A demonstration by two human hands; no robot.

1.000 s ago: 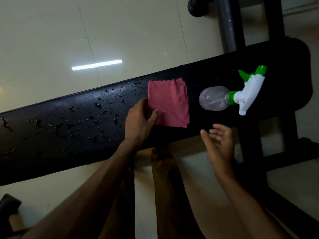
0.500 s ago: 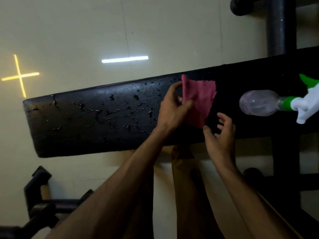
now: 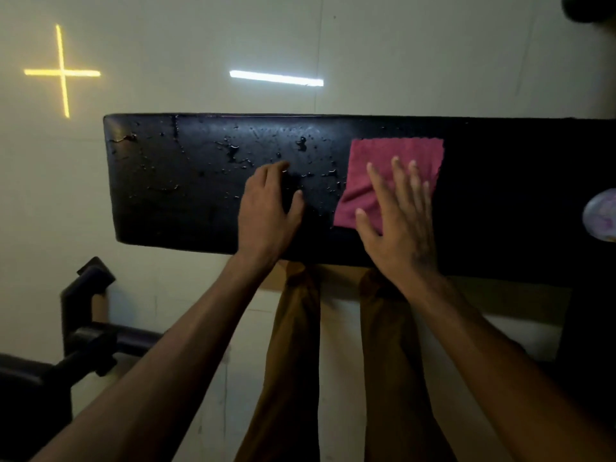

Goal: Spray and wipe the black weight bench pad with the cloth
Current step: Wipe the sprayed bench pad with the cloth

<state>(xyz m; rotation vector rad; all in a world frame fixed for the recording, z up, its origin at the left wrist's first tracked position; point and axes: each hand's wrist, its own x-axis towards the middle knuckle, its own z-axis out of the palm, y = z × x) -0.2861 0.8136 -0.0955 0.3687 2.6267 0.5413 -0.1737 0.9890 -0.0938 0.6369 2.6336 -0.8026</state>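
The black weight bench pad runs across the view, its left half beaded with water droplets. A pink cloth lies spread flat on the pad right of centre. My right hand rests flat on the cloth's lower part with fingers spread, pressing it onto the pad. My left hand lies on the wet pad just left of the cloth, fingers apart and holding nothing. The clear body of the spray bottle shows at the right edge, lying on the pad; its head is out of frame.
Pale tiled floor lies beyond the pad, with light reflections on it. Dark metal frame parts stand at the lower left and a black bench support at the lower right. My legs in brown trousers are below the pad.
My left hand let go of the cloth and now lies on the wet pad. The cloth went from lifted to spread flat, and my right hand came down on it. The view shifted left.
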